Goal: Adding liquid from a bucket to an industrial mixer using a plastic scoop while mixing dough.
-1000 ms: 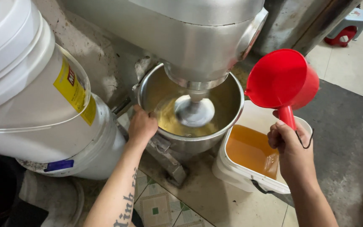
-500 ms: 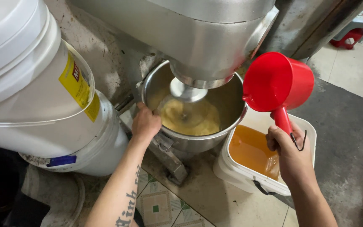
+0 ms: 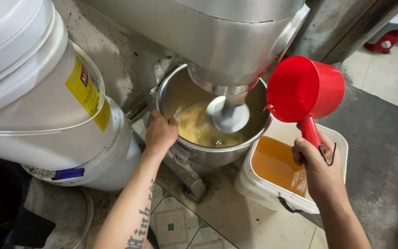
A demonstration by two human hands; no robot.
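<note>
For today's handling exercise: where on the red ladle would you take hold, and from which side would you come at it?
Grip the red ladle by its straight handle, as the right hand does, coming from below, on the person's side. The handle sticks down and out from the cup towards the person, over the white tub of amber liquid, so the hand probably stays clear of the mixer bowl, whose rim the left hand grips.

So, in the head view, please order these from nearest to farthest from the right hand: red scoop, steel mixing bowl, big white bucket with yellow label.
1. Red scoop: held by its handle in the right hand.
2. Steel mixing bowl: centre, to its left.
3. Big white bucket: far left.
</note>
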